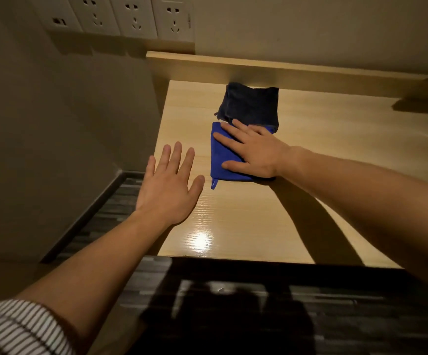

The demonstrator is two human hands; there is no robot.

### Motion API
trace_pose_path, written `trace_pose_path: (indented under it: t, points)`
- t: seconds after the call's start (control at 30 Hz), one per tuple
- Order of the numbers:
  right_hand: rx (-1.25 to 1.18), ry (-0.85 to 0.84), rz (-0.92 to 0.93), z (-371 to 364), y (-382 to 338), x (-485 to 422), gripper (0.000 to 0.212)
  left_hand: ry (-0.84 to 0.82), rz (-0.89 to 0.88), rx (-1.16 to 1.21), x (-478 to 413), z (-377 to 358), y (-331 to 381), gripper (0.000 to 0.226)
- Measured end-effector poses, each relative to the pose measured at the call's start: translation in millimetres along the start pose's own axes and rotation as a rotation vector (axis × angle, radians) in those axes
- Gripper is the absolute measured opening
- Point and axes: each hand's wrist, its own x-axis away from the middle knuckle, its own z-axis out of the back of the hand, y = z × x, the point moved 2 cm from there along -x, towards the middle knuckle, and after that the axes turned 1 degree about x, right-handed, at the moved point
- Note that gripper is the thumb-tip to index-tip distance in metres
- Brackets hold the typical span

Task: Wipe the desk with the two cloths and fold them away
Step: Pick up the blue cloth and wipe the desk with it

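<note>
Currently the right hand (253, 152) lies flat on a folded blue cloth (218, 155), fingers straight and slightly spread, palm pressing down, nothing gripped. The cloth sits on the desk (233, 219), toward its left side and far half. A small loop (214, 184) sticks out at the cloth's near left corner.

A dark cloth (250, 103), also folded, lies just behind the blue one. Their edges meet or overlap near the fingertips; which one, I cannot tell. Its far edge runs under the shelf (259, 67).

The left hand (168, 190) is spread open, fingers straight and apart, holding nothing. It is over the desk's left edge, beside the blue cloth and apart from it. Contact with the desk: cannot tell.

A striped sleeve (10, 329) shows at the left arm. A row of wall sockets (131, 14) is above the shelf.
</note>
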Motion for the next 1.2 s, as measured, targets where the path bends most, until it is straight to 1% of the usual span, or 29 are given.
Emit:
trace_pose_path:
  t: [0.1, 0.2, 0.3, 0.63, 0.77, 0.83, 0.93, 0.97, 1.03, 1.07, 1.13, 1.2]
  points:
    - [-0.065, 0.065, -0.052, -13, -9, 9, 0.089, -0.002, 0.002, -0.01, 0, 1, -1, 0.077]
    - [-0.087, 0.061, -0.06, -17, -17, 19, 0.095, -0.008, -0.003, -0.008, -1, 2, 1, 0.077]
    - [-0.096, 0.068, -0.053, -24, -33, 38, 0.095, -0.013, 0.0, -0.003, 0, 3, 1, 0.077]
    - [-0.149, 0.046, -0.016, -42, -99, 109, 0.074, -0.006, -0.012, -0.004, 0, 2, 0, 0.079]
    - [-0.198, 0.07, 0.005, -44, -121, 134, 0.066, -0.046, -0.001, 0.005, 1, 7, 1, 0.076]
    - [-0.295, 0.081, 0.016, -41, -130, 146, 0.061, -0.058, 0.008, 0.032, 2, 12, 4, 0.074]
    - [-0.542, 0.05, 0.013, -32, -140, 161, 0.053, 0.003, -0.015, 0.113, 8, 19, 24, 0.07]
    - [-0.622, 0.018, 0.004, -28, -140, 165, 0.049, 0.019, -0.026, 0.14, 9, 20, 34, 0.069]
    - [-0.798, -0.034, -0.068, -16, -135, 173, 0.033, 0.011, -0.039, 0.195, 9, 19, 56, 0.069]
    - [-0.922, -0.043, -0.129, -10, -128, 177, 0.034, -0.002, -0.033, 0.22, 8, 16, 65, 0.069]
    - [-1.118, -0.016, -0.257, 1, -110, 185, 0.044, -0.029, 0.011, 0.231, 7, 8, 78, 0.07]
    - [-1.19, 0.084, -0.357, 13, -82, 188, 0.049, -0.036, 0.038, 0.148, 7, -2, 82, 0.072]
